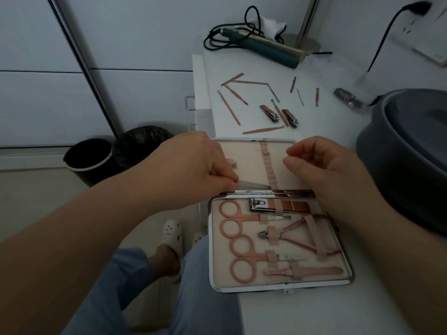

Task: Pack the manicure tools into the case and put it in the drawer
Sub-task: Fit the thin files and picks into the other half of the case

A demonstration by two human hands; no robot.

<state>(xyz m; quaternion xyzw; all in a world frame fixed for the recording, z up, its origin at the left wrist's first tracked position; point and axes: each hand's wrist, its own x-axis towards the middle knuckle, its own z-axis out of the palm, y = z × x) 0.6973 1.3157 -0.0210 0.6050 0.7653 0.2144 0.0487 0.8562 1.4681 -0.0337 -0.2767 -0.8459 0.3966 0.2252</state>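
- I see the open silver-framed manicure case with a pale pink lining (280, 285) lying flat at the near edge of the white worktop (321, 131), its far half tipped away from me and its near half toward me.
- My left hand (193, 165) reaches over the left side of the far half; its grip is pinched together on a slim silver pointed tool (254, 185) that lies low across that half, just above the hinge.
- My right hand (324, 165) hovers over the right side of the far half, fingers curled, thumb and forefinger close but holding nothing that I can make out.
- A row of pale elastic loops (267, 163) runs down the middle of the far half.
- The near half holds two pairs of rose-pink ring-handled scissors (238, 224), a large chrome and copper nail clipper (278, 205) and rose-gold cuticle nippers (295, 234), each tucked under straps.
- Farther back on the worktop lie loose rose-gold sticks and files (229, 106), well apart from the case, with two small nail clippers (269, 113) among them.
- A dark green cylindrical appliance with a black cord (261, 44) sits at the far end.
- A grey round basin (396, 151) stands at the right.
- On the floor at the left stands a black waste bin (89, 158).
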